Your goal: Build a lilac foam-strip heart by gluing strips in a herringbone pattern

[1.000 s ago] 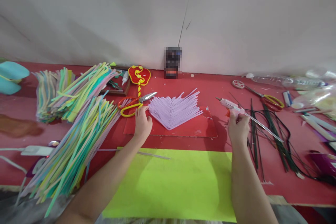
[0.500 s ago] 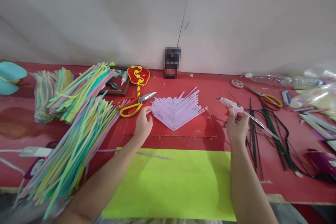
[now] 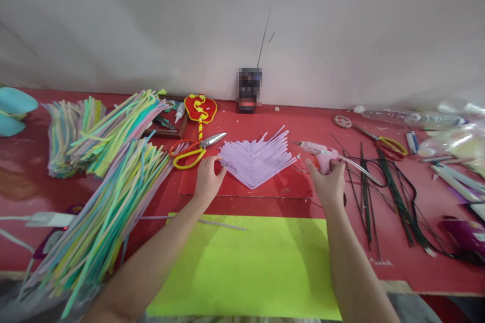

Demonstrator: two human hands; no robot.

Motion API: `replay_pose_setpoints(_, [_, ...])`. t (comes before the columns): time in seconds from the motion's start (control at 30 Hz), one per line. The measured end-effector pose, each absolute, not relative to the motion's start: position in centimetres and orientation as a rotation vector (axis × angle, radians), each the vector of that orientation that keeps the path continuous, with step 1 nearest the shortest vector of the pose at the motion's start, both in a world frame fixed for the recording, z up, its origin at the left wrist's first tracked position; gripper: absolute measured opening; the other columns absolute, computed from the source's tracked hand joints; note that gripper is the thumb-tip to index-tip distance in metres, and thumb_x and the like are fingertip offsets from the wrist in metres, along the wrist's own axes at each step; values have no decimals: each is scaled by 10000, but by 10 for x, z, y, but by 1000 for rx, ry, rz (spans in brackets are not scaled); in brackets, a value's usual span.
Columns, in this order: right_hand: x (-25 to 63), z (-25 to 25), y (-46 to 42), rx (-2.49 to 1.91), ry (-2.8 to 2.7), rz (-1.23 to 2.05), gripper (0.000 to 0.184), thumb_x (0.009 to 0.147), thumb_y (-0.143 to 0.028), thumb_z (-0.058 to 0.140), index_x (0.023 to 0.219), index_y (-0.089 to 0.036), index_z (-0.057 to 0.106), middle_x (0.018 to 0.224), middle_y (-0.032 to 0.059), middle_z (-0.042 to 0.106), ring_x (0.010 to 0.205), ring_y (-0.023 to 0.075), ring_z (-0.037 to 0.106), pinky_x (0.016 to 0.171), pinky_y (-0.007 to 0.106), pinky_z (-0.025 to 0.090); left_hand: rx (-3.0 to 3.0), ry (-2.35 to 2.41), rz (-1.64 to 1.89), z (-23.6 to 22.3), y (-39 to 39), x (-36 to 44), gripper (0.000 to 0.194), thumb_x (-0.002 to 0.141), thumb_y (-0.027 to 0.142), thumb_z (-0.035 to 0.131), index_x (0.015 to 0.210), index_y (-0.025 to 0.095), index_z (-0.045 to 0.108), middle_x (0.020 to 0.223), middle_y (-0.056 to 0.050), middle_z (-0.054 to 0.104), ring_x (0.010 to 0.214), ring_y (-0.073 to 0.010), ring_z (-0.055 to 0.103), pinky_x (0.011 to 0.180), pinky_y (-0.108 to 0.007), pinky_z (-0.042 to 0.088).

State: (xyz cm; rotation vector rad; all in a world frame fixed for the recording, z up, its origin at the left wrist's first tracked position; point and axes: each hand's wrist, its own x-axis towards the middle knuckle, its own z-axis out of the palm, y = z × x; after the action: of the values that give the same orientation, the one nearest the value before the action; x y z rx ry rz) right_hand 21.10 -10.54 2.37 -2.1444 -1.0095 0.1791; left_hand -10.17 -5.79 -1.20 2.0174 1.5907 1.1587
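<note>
A lilac heart-like piece of pipe cleaners [image 3: 253, 159], set in a V pattern, lies on a red board [image 3: 282, 191]. My left hand [image 3: 209, 176] is at its left edge, thumb and fingers apart; whether the fingertips touch it is hard to tell. To the right, my right hand [image 3: 330, 181] grips a pink hot glue gun [image 3: 318, 150] by its handle. The nozzle points left towards the lilac piece, and a clear glue stick [image 3: 361, 166] sticks out behind. Scissors with red and yellow handles [image 3: 206, 147] lie just beyond my left hand.
Bundles of coloured pipe cleaners [image 3: 109, 207] fill the left. A yellow-green sheet [image 3: 246, 267] lies in front, with a loose lilac stem [image 3: 223, 224] across its edge. Dark stems [image 3: 394, 197], another pair of scissors [image 3: 392, 146] and plastic bottles [image 3: 413, 117] are at the right.
The lilac piece has slid a little to the right. My right hand has brought the glue gun leftwards, closer to it. My left thumb has spread away from the fingers.
</note>
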Motion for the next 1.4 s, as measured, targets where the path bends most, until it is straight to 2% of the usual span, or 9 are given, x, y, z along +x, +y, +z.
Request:
replay_pose_setpoints(0.07, [194,30,-105,-2118,-1003,197,670,607,-643,630,1060,-187,442,924,81,594,798,219,577,687,322,442,2044,1607,1118,-12,-58,-102,199,783,163,619,969,187,554,964,-67,622,975,-230,577,897,-431,466])
replay_pose_setpoints(0.17, [167,35,-107,-2110,-1075,236,633,599,-601,649,1036,-188,453,943,88,596,796,219,570,697,336,439,2064,1620,1082,-11,-59,-101,201,770,126,613,956,181,563,967,-71,618,980,-233,568,912,-440,454])
replay_pose_setpoints(0.4, [111,39,-120,-1998,-1306,250,547,705,-583,568,1072,-194,456,1006,112,605,795,225,564,668,348,437,2083,1596,1079,-12,-57,-102,247,753,68,572,964,195,584,990,-64,615,1001,-234,564,930,-444,449])
replay_pose_setpoints(0.57, [84,38,-123,-1974,-1361,360,419,740,-552,537,969,-212,452,992,110,612,757,225,572,629,326,425,2104,1572,1067,-14,-57,-103,250,756,51,557,958,194,588,1000,-70,617,990,-236,561,927,-451,450])
replay_pose_setpoints(0.67, [75,33,-123,-2011,-1315,423,394,736,-522,534,955,-207,445,960,113,616,773,242,586,616,323,422,2109,1560,1066,-13,-58,-103,259,759,32,540,959,190,584,1001,-71,613,988,-236,560,939,-457,441])
replay_pose_setpoints(0.93, [65,17,-128,-2076,-1417,425,338,780,-450,497,1019,-215,455,1084,103,586,918,273,598,585,308,411,2110,1527,1067,-12,-59,-105,292,760,-8,505,962,192,574,993,-66,601,985,-235,549,910,-442,450])
replay_pose_setpoints(1.1, [61,16,-126,-2068,-1433,370,328,794,-419,494,1050,-216,462,1059,88,586,851,242,604,558,293,404,2088,1519,1064,-12,-59,-105,287,757,-18,501,953,184,562,996,-72,603,990,-231,550,923,-439,446])
replay_pose_setpoints(1.27, [58,13,-126,-2087,-1493,324,257,824,-339,499,1042,-210,458,1053,67,576,828,201,607,540,260,387,2131,1560,1008,-10,-61,-103,286,762,-22,484,937,190,564,1004,-60,613,1012,-226,556,1036,-494,348])
replay_pose_setpoints(1.4, [57,13,-126,-2085,-1516,311,238,837,-306,500,1047,-206,453,1061,68,575,841,195,609,545,256,389,2123,1567,994,-10,-61,-103,302,762,-22,475,957,190,562,1023,-61,615,1029,-223,554,1054,-488,332])
